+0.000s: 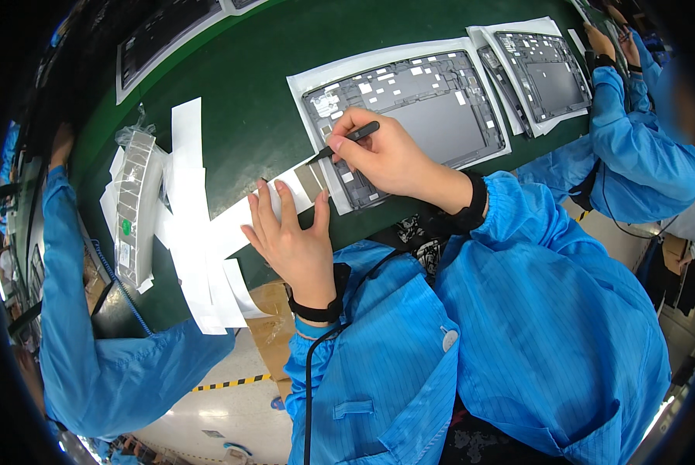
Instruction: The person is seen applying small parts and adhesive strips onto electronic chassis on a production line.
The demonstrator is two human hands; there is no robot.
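Note:
My right hand [394,159] pinches a black pen-shaped tool [364,131] and points it down to the left. The tool's thin tip meets the end of a white paper strip [235,225], beside a grey-brown rectangular patch [311,183] on that strip. My left hand [289,240] lies on the strip with its fingers spread, holding nothing. Just right of the strip's end is a dark grey tablet-shaped housing [440,116] dotted with small white pieces, on a white sheet [305,85]. The near left corner of the housing is partly behind my right hand.
More white strips [188,178] overlap on the green table [246,116]. Left of them stands a curved stack in clear wrap [136,209] with a green dot. A second housing [545,74] lies to the right. Blue-sleeved co-workers [642,147] sit at both sides.

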